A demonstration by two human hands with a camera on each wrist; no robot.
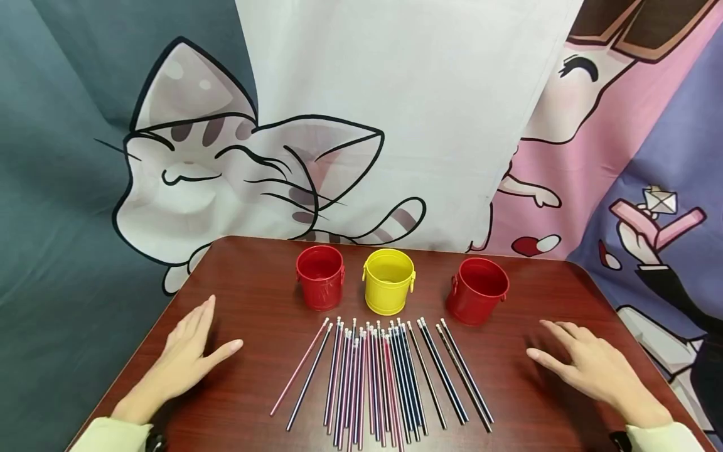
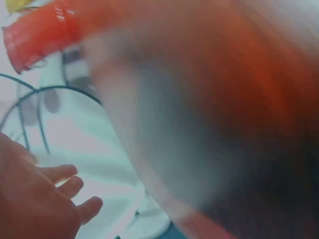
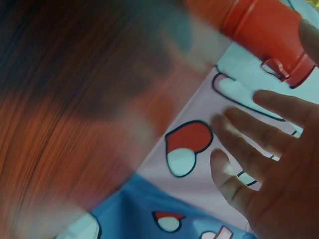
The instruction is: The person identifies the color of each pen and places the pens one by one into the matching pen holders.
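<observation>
Left hand: on my head view I've got the left hand (image 1: 183, 355) over the left side of the table (image 1: 237, 408), fingers straight and close together, aimed away from the body, thumb stuck out towards the pencils (image 1: 392, 384).
Right hand: across from it, the right hand (image 1: 590, 367) angles inward, fingers stretched forward and left, thumb apart below them; my right wrist view shows gaps between the fingers.
Grip: thumb and fingers apart on both hands.
Contact: whether either hand touches the wood, I can't tell.
Pencils: spread in a loose fan between the hands, well apart from both, white-tipped ends towards the buckets.
Buckets: left red bucket (image 1: 322, 292), yellow bucket (image 1: 386, 298) and right red bucket (image 1: 471, 302), in a row just behind the pencils.
Sleeves: pale cuffs (image 1: 113, 434) at both wrists.
</observation>
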